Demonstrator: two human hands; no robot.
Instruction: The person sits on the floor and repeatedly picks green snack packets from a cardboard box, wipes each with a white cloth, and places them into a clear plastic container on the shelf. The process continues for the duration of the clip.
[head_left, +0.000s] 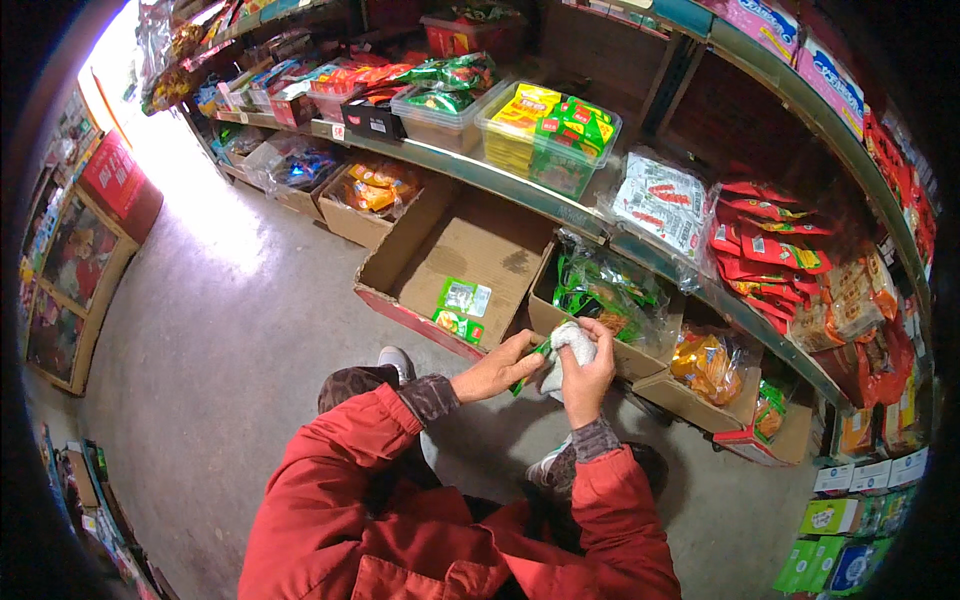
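Observation:
My left hand (501, 369) grips a green snack packet (523, 384), most of which is hidden behind my fingers and the cloth. Bunched in my right hand (590, 367) is a white cloth (561, 379), pressed against the packet. Both hands meet in front of the low shelf, above the floor. Just beyond them stands a large cardboard box (480, 251) with a stained bottom. Two green packets (463, 297) lie in its near corner. To its right, another cardboard box (637, 358) holds green bags of snacks (600, 292) in clear plastic.
Above the boxes runs a metal shelf edge (450, 166) with plastic tubs (551, 139) and red packets (772, 244) on it. Boxes of orange-wrapped snacks (375, 187) stand along the floor. A glass-fronted cabinet (75, 255) is at the left. Green cartons (814, 562) stand at lower right.

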